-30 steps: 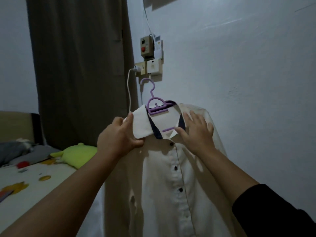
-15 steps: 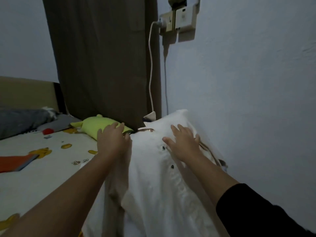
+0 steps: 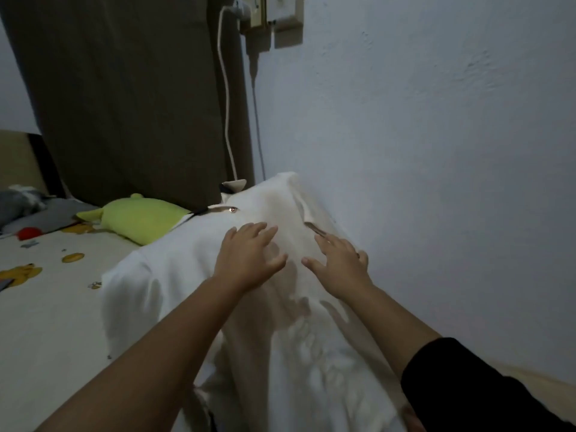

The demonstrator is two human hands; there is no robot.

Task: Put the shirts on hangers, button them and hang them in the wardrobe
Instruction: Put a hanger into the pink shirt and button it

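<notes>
Two hands flat on white shirt, which lies spread on bed at frame centre, running from 12 toward 6 o'clock, alongside wall. Left hand: fingers straight and spread, palm down on the fabric, grip wide, nothing held. Right hand: fingers also spread and extended, resting on the shirt at 3 o'clock of the left hand, close but not touching it, nothing held. Right arm has black sleeve at 5 o'clock of frame. Shirt collar at 12 o'clock end, pale with dark trim, poking up. Small round button visible just below the collar, at 11 o'clock of the left hand. Hanger not visible; cannot tell if it sits under the cloth. Fabric wrinkled toward 6 o'clock. Green plush toy on bed at 9 o'clock of the collar, touching the shirt edge. Grey pillow and small red item at far 9 o'clock. Bedsheet has yellow cartoon prints. Brown curtain at 11 o'clock. Wall socket at 12 o'clock, white cable hanging down from it toward the collar.
</notes>
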